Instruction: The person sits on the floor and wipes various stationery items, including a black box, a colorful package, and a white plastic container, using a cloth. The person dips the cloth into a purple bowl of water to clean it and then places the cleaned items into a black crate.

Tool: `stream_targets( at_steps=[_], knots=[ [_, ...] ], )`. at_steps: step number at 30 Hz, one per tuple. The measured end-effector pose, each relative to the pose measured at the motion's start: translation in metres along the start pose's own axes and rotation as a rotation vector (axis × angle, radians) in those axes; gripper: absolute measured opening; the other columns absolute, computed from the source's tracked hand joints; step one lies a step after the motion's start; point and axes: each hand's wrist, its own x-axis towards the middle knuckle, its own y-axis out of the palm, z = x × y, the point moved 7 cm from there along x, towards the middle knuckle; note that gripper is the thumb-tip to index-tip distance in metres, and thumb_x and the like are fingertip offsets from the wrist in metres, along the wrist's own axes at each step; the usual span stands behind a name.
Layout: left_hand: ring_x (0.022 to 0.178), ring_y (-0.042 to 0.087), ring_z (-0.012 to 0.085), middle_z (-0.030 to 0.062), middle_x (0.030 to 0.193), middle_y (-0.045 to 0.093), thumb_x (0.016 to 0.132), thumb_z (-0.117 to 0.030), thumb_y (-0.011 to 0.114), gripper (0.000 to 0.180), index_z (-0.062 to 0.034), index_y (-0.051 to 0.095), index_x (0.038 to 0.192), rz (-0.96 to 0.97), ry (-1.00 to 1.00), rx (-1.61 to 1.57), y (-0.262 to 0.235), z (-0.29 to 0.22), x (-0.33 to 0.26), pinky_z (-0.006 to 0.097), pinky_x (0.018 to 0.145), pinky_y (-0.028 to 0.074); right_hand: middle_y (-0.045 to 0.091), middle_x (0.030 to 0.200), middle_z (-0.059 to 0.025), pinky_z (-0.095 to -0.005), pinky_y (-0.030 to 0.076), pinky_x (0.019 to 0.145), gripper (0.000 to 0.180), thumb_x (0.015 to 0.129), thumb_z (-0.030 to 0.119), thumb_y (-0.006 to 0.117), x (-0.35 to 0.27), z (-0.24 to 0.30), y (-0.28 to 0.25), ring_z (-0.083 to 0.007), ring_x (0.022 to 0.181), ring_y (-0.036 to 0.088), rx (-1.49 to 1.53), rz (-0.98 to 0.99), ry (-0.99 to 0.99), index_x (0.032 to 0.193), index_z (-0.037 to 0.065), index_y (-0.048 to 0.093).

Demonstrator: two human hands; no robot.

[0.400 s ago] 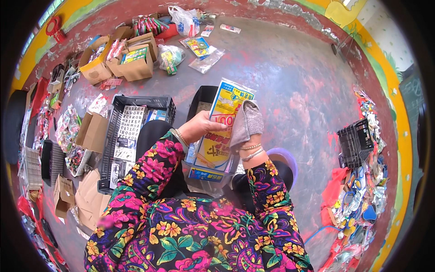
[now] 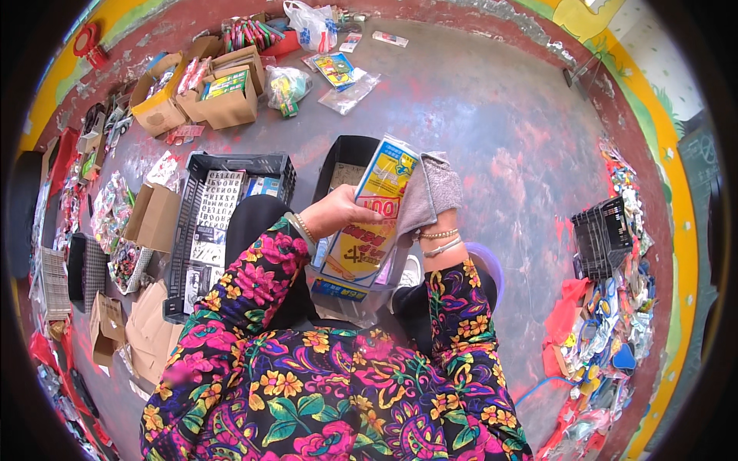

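My left hand (image 2: 336, 215) pinches a flat yellow and blue plastic packet (image 2: 374, 240) by its left edge, thumb on top. The packet stands tilted in front of me, its printed face toward me. My right hand (image 2: 441, 221) is wrapped around a grey cloth (image 2: 432, 187), which hides most of the fingers. This cloth touches or lies close against the packet's right edge. Behind and below the packet is a black bin (image 2: 332, 157), with another yellow and blue packet (image 2: 338, 289) low at its near end.
To the left stands a black plastic crate (image 2: 288, 175) holding lettered sheets. Cardboard boxes (image 2: 234, 107) and plastic bags (image 2: 311, 27) sit farther back. At right, a black crate (image 2: 602, 240) stands among piled goods. A purple tub (image 2: 492, 269) is beside my right knee.
My right hand and the cloth have shifted slightly right, farther off the packet's face. The left hand keeps its hold on the packet, and the view has moved a little.
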Motion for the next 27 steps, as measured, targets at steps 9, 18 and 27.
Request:
stream_targets(
  at_steps=[9,18,27],
  knots=[
    [0.092,0.060,0.0164,0.0077,0.105,0.061,0.087,-0.028,0.056,0.040,-0.0028,0.050,0.117,0.022,0.000,-0.100,0.013,-0.004,0.000,0.031,0.081,0.048,0.056,0.083,-0.0100,-0.0321,0.046,0.063,0.011,0.086,0.013,0.049,0.000,-0.056,0.040,-0.0191,0.070,0.051,0.279,-0.095,0.245,0.090,0.004,0.055],
    [0.103,0.056,0.0225,0.0109,0.117,0.053,0.089,-0.020,0.052,0.042,-0.0049,0.039,0.126,-0.077,0.160,-0.408,-0.014,-0.004,0.004,0.037,0.085,0.048,0.053,0.103,-0.0120,-0.0378,0.040,0.084,0.032,0.086,0.024,0.045,-0.008,-0.044,0.014,-0.0253,0.092,0.050,0.278,-0.147,0.064,0.111,0.003,0.048],
    [0.110,0.045,0.0140,0.0067,0.123,0.048,0.085,-0.009,0.055,0.038,-0.0051,0.046,0.122,0.137,0.464,0.847,0.023,-0.011,0.000,0.027,0.094,0.037,0.057,0.110,-0.0132,-0.0436,0.044,0.090,0.063,0.085,0.056,0.036,0.004,0.026,0.110,-0.0309,0.097,0.057,2.768,0.300,0.115,0.119,0.004,0.049]
  ],
)
